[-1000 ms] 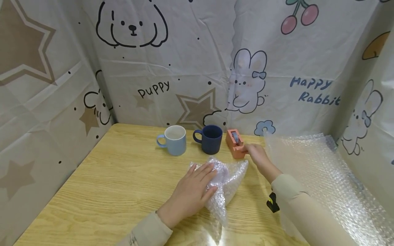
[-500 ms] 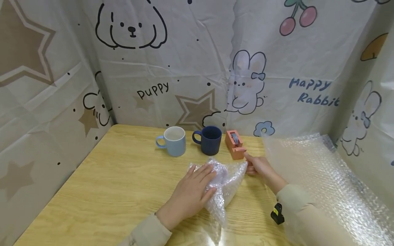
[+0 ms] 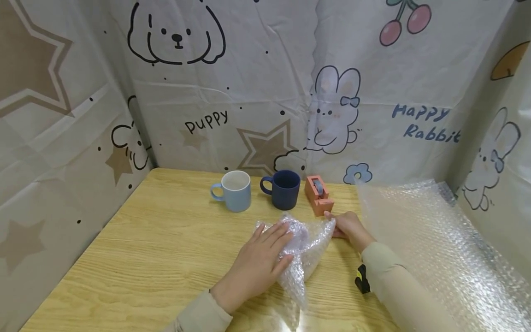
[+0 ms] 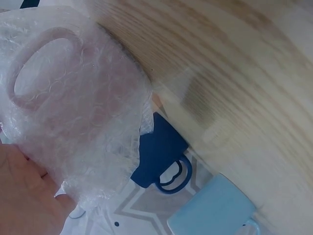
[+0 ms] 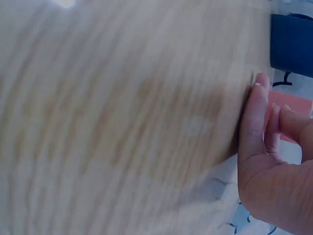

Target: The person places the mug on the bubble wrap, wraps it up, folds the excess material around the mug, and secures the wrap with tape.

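Observation:
A pale pinkish mug [image 4: 88, 78], its handle showing through, is wrapped in bubble wrap [image 3: 315, 249] on the wooden table. My left hand [image 3: 259, 258] rests flat on this bundle, fingers extended. Just in front of the coral tape dispenser [image 3: 318, 196], my right hand [image 3: 350, 228] has thumb and fingers drawn together beside the wrap's right corner. It seems to pinch the end of a clear tape strip, though the strip is barely visible. The right wrist view has that hand [image 5: 274, 171] bent before the dispenser [image 5: 296, 103].
Behind the bundle stand a light blue mug [image 3: 236, 191] and a navy mug [image 3: 285, 189], both upright. A large bubble wrap sheet [image 3: 431, 240] covers the table's right side. Printed curtain [image 3: 265, 83] encloses the back and sides.
My right hand has drawn back from the dispenser's cutter toward me, then shifted slightly left toward the bundle's corner. The left hand stays put on the wrapped mug.

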A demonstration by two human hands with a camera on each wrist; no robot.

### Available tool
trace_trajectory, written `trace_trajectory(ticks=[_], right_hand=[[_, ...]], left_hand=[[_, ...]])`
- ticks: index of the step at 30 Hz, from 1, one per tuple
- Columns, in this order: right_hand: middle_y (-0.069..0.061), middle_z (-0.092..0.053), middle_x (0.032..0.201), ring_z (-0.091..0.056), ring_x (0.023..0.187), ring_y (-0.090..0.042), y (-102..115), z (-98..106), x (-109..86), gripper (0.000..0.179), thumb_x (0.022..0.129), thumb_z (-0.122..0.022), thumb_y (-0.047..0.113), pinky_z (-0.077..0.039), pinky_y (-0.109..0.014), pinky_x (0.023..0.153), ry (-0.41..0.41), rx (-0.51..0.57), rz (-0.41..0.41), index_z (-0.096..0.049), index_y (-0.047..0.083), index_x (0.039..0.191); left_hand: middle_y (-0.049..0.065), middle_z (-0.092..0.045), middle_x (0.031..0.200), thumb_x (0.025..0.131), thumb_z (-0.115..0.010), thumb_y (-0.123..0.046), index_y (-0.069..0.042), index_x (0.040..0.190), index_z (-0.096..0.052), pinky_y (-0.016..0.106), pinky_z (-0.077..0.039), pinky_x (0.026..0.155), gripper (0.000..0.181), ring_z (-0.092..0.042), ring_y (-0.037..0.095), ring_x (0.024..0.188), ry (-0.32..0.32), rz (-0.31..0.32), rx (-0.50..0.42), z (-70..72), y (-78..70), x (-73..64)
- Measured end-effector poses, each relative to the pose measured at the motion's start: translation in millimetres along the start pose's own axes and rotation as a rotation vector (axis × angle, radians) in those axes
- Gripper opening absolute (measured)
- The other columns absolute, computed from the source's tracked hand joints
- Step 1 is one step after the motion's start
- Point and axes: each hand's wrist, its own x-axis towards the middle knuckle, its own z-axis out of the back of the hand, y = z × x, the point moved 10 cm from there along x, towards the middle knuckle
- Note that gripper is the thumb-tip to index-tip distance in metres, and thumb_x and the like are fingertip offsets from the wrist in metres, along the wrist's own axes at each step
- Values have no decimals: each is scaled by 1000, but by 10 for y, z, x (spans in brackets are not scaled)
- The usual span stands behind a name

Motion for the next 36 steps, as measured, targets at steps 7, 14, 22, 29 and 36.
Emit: trace_trajectory(ticks=[7, 14, 22, 29, 36], right_hand=[[-1, -58, 65, -59, 48, -4, 1, 53, 46, 54, 98, -64, 31, -52, -17, 53, -21, -108, 4, -58, -19, 117], [-7, -59, 77, -58, 53, -6, 16, 86, 49, 61, 96, -65, 38, -48, -16, 55, -62, -177, 16, -59, -18, 120], [-4, -61, 64, -59, 51, -7, 63, 66, 62, 51, 95, -68, 31, -52, -19, 54, -49, -133, 72, -64, -19, 104], [-7, -58, 73, -55, 57, -9, 56, 101, 99, 50, 93, -69, 37, -45, -17, 56, -111, -269, 45, -67, -13, 99], [-4, -59, 61, -58, 46, -6, 21, 54, 72, 47, 96, -66, 31, -51, -18, 48, -52, -112, 36, -65, -16, 102]], left_hand=[[3, -32, 159, 105, -38, -45, -15, 149, -45, 45, -12, 121, 53, -25, 20, 147, -8, 7, -7, -3, -16, 4], [3, -32, 159, 106, -37, -45, -15, 149, -45, 46, -12, 121, 53, -23, 19, 148, -4, 4, -7, -3, -21, 6], [3, -34, 158, 105, -40, -43, -15, 148, -46, 45, -13, 121, 52, -25, 20, 147, -10, 3, -6, 2, -20, 3], [4, -32, 159, 105, -41, -43, -15, 149, -45, 45, -13, 121, 52, -24, 19, 148, -1, 10, -18, 0, -11, -9], [3, -32, 159, 105, -40, -43, -15, 149, -45, 44, -12, 121, 52, -24, 19, 148, -8, 10, -19, 3, -14, -17]])
